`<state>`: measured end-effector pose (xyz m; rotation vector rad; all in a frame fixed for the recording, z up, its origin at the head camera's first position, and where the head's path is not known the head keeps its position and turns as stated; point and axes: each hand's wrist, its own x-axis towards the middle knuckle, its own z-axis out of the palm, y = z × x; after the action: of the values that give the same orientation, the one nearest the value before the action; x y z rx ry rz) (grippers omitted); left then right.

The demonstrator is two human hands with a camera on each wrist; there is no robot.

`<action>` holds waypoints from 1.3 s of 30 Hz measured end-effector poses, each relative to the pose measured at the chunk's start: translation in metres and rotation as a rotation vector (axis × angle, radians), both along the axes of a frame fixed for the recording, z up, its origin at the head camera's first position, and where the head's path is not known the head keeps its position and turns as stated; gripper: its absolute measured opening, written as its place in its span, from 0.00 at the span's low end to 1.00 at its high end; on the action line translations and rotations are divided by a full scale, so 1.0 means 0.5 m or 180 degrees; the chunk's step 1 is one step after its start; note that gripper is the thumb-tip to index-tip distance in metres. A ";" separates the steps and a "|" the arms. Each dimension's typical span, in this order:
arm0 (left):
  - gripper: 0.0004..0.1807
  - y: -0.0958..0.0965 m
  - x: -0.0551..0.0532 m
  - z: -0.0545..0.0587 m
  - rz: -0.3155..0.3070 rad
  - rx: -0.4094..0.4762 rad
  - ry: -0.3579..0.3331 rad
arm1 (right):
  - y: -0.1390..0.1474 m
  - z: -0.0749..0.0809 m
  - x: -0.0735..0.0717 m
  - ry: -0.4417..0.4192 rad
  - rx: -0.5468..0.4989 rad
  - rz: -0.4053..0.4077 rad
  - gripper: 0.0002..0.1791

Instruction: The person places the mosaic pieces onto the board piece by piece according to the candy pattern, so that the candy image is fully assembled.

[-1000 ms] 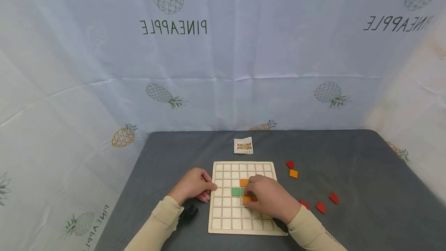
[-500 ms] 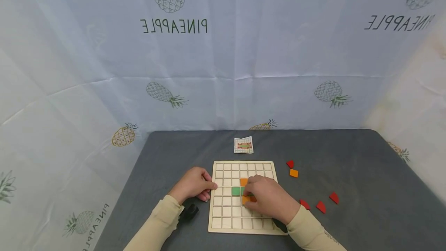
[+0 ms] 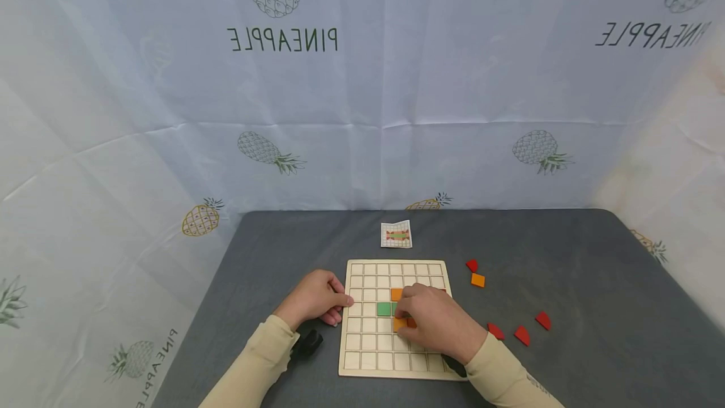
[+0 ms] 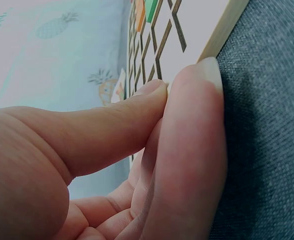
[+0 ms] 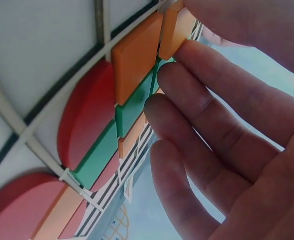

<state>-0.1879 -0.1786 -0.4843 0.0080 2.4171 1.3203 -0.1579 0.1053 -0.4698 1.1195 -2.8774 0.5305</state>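
A light wooden grid board (image 3: pixel 360 345) lies on the dark table. My left hand (image 3: pixel 314 298) grips its left edge, the thumb on top and the index finger against the side, as the left wrist view shows. My right hand (image 3: pixel 438 318) is over the middle of the board. Its thumb and index finger pinch an orange square tile (image 5: pixel 175 31) at a grid cell. Beside that tile sit another orange tile (image 5: pixel 137 57), green tiles (image 3: pixel 384 309) and red quarter-circle pieces (image 5: pixel 89 115). The right hand hides part of this pattern in the head view.
Beyond the board lies a small pattern card (image 3: pixel 396 234). To the right are a loose orange tile (image 3: pixel 478 280), a red piece (image 3: pixel 472 265) above it, and more red quarter-circles (image 3: pixel 522 335) nearer the front. A pineapple-print cloth (image 3: pixel 362 162) hangs behind the table (image 3: pixel 294 238).
Both hands keep their places and grips. The whole head view has shifted very slightly upward.
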 end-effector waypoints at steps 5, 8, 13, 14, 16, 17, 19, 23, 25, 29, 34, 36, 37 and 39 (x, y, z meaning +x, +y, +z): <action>0.16 0.000 0.001 0.000 0.0011 -0.0012 0.0007 | -0.001 0.000 0.000 0.0030 -0.0009 -0.0006 0.08; 0.16 0.000 0.001 0.000 0.0018 -0.0025 0.0006 | -0.002 -0.001 0.001 0.0050 -0.0010 -0.0004 0.09; 0.16 0.008 -0.001 0.002 -0.0005 -0.0024 0.0001 | 0.003 -0.001 0.004 0.0087 0.0006 -0.0045 0.09; 0.16 0.010 -0.002 0.003 -0.0012 -0.0023 0.0001 | 0.005 0.000 0.005 0.0085 0.0006 -0.0055 0.09; 0.16 0.013 -0.002 0.004 -0.0024 -0.0014 -0.0005 | 0.007 0.001 0.006 0.0073 0.0011 -0.0066 0.09; 0.16 0.013 -0.002 0.004 -0.0026 -0.0010 -0.0008 | 0.009 0.001 0.006 0.0067 0.0007 -0.0066 0.09; 0.16 0.012 0.000 0.004 -0.0011 -0.0001 -0.0016 | 0.011 0.002 0.005 0.0061 -0.0013 -0.0067 0.09; 0.16 0.008 0.003 0.005 0.0039 0.0005 -0.0035 | 0.027 0.007 0.002 0.0046 -0.0075 -0.0161 0.07; 0.16 0.008 0.004 0.005 0.0049 -0.0002 -0.0038 | 0.046 0.011 0.002 0.0010 -0.0096 -0.0263 0.07; 0.16 0.007 0.005 0.002 0.0033 -0.0017 -0.0025 | 0.102 0.021 0.009 -0.0154 -0.0087 -0.0553 0.08; 0.17 0.008 0.004 0.001 0.0049 0.0003 -0.0044 | 0.194 0.029 0.020 -0.0254 0.0082 -0.1007 0.07; 0.17 0.009 0.004 0.001 0.0065 -0.0026 -0.0048 | 0.230 0.029 0.024 -0.0283 0.0135 -0.1153 0.08; 0.17 0.010 0.005 0.002 0.0072 -0.0049 -0.0047 | 0.247 0.029 0.027 -0.0309 0.0147 -0.1210 0.08; 0.17 0.010 0.006 0.003 0.0082 -0.0084 -0.0045 | 0.278 0.029 0.032 -0.0357 0.0155 -0.1280 0.08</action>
<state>-0.1851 -0.1738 -0.4829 -0.0397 2.4303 1.2950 -0.1420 0.2442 -0.4551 0.4994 -3.1026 0.5174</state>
